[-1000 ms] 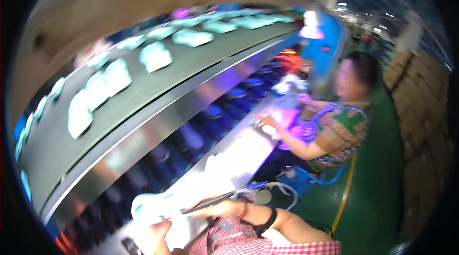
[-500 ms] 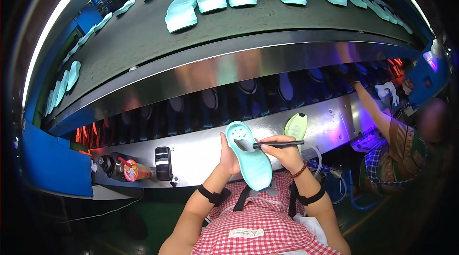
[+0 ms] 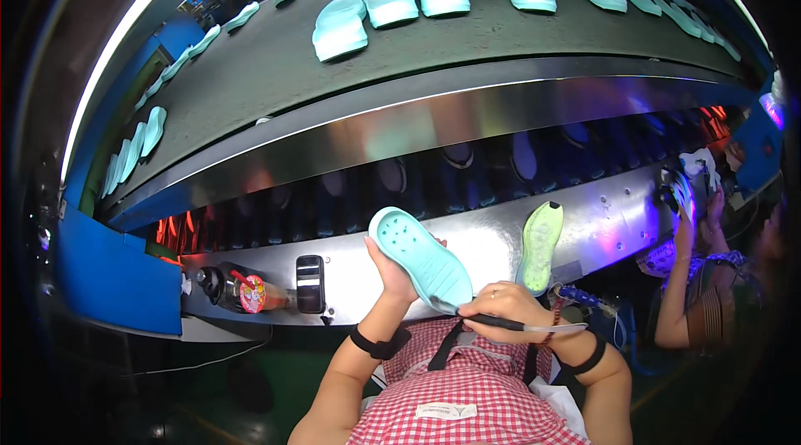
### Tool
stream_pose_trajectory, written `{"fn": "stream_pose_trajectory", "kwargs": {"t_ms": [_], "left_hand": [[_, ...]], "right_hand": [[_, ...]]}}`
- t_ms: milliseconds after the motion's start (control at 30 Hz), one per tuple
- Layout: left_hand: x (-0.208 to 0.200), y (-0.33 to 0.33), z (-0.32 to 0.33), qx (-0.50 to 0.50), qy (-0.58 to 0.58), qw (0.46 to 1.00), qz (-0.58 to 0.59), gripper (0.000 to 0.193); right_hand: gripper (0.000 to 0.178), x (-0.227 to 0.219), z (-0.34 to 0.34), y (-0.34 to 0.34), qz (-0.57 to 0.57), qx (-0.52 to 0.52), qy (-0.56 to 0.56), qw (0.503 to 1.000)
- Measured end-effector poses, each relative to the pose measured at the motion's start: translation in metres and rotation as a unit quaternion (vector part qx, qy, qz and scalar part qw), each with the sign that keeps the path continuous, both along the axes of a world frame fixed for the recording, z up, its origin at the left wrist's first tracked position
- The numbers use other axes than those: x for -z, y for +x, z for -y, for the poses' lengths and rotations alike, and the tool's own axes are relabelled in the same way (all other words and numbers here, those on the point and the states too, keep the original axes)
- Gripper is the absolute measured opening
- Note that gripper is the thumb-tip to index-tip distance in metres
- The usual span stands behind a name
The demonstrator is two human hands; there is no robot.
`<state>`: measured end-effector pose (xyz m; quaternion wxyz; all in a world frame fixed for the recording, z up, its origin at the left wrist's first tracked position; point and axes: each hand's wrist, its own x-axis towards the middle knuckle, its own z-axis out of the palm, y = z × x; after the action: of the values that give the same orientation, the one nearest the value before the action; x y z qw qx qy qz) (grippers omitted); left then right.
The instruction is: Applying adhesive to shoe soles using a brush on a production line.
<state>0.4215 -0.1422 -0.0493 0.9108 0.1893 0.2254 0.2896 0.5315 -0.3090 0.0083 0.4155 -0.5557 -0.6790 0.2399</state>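
Observation:
A mint-green shoe sole (image 3: 427, 266) is held tilted in front of me, its holed end up and to the left. My left hand (image 3: 392, 276) grips it from the left side, with fingertips showing at its right edge. In my right hand (image 3: 511, 305) is a brush with a black handle (image 3: 494, 321), its pale tail pointing right. The brush's head meets the lower end of the sole and is partly hidden there. Just past my right hand, a yellow-green sole (image 3: 541, 246) lies on the metal ledge (image 3: 488, 232).
Beyond the ledge, a dark conveyor belt (image 3: 275, 95) carries several mint soles (image 3: 340, 28). More soles sit on a dark lower level. A black case (image 3: 310, 284), a drink cup (image 3: 257, 293) and a black-lidded bottle (image 3: 217, 285) stand left. A co-worker's arm (image 3: 674, 303) is at right.
My right hand has moved the brush from the sole's holed end down to its lower end. The sole is tilted further to the left. The co-worker's arm has shifted.

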Motion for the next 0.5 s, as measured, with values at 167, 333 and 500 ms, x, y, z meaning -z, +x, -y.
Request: {"fn": "stream_pose_trajectory", "kwargs": {"t_ms": [167,333,500], "left_hand": [[-0.011,-0.003,0.016,0.108,0.017,0.986,0.126,0.091],[-0.028,0.003,0.020,0.126,-0.032,0.970,0.205,0.090],[-0.039,0.008,0.017,-0.032,0.001,0.991,0.132,0.090]], "right_hand": [[0.021,-0.043,-0.021,0.011,-0.122,0.090,0.053,0.987],[0.020,-0.039,-0.033,0.012,-0.113,0.027,0.059,0.991],[0.020,-0.034,-0.030,0.014,-0.087,0.105,0.110,0.984]]}}
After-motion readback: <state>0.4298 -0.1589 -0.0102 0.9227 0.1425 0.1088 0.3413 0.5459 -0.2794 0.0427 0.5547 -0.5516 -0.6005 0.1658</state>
